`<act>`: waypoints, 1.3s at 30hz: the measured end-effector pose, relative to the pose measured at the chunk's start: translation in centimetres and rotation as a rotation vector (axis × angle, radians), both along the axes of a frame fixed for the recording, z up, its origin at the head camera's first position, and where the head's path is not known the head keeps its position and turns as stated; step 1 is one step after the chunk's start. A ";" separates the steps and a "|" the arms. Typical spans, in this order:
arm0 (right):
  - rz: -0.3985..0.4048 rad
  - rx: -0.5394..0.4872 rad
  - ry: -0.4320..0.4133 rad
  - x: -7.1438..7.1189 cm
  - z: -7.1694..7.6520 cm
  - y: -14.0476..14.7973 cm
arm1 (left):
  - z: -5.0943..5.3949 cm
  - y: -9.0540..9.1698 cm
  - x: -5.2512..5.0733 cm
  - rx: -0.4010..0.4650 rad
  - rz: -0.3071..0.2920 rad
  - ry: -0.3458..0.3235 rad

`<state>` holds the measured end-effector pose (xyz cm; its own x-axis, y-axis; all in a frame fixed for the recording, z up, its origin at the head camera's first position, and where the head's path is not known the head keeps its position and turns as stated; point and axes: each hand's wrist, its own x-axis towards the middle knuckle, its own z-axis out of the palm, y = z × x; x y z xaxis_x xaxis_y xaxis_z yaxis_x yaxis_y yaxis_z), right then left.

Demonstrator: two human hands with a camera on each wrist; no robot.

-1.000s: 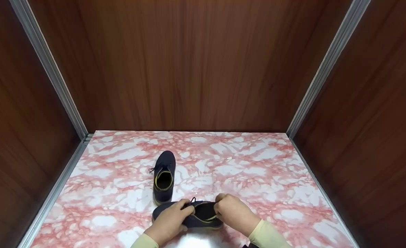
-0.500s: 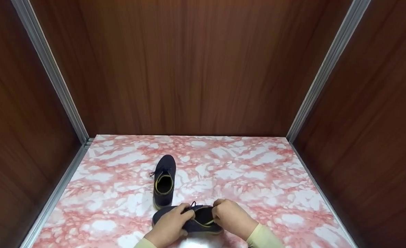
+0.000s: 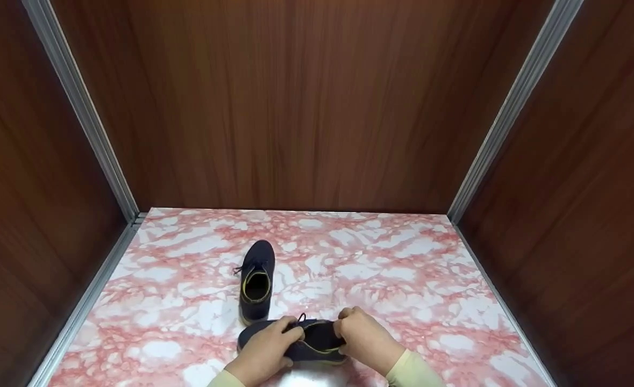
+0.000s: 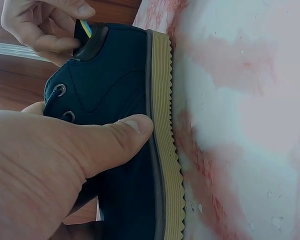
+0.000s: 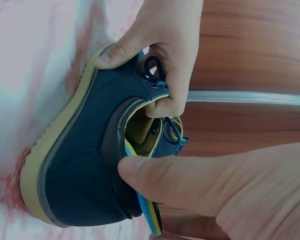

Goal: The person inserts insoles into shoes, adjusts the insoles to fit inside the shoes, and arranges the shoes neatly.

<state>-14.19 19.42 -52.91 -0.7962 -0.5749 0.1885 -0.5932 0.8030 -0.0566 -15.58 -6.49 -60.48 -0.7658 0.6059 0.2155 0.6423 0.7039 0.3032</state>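
Observation:
A dark navy lace-up shoe (image 3: 310, 353) with a cream sole lies crosswise near the front, toe to the left. My left hand (image 3: 267, 346) grips it over the laces, its thumb along the side above the sole (image 4: 165, 135) in the left wrist view. At the heel, my right hand (image 3: 368, 341) pinches a thin insole (image 5: 149, 215) with a blue and yellow edge. That insole sticks up out of the shoe's opening; its other end is hidden inside. The matching shoe (image 3: 256, 306) stands just behind, toe away from me, near the held shoe's toe.
Both shoes are on a red-and-white marbled surface (image 3: 403, 269). Brown wood panels (image 3: 295, 107) enclose it at the back and both sides, with grey metal strips (image 3: 101, 145) in the corners.
My right hand has shifted slightly left over the opening, then back toward the heel, still pinching the insole. The left hand keeps its grip. The head view has tilted a little.

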 end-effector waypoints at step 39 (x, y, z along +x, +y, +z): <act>0.059 -0.028 0.081 -0.4 -1.0 -0.4 | -0.2 0.1 0.0 0.022 -0.006 0.045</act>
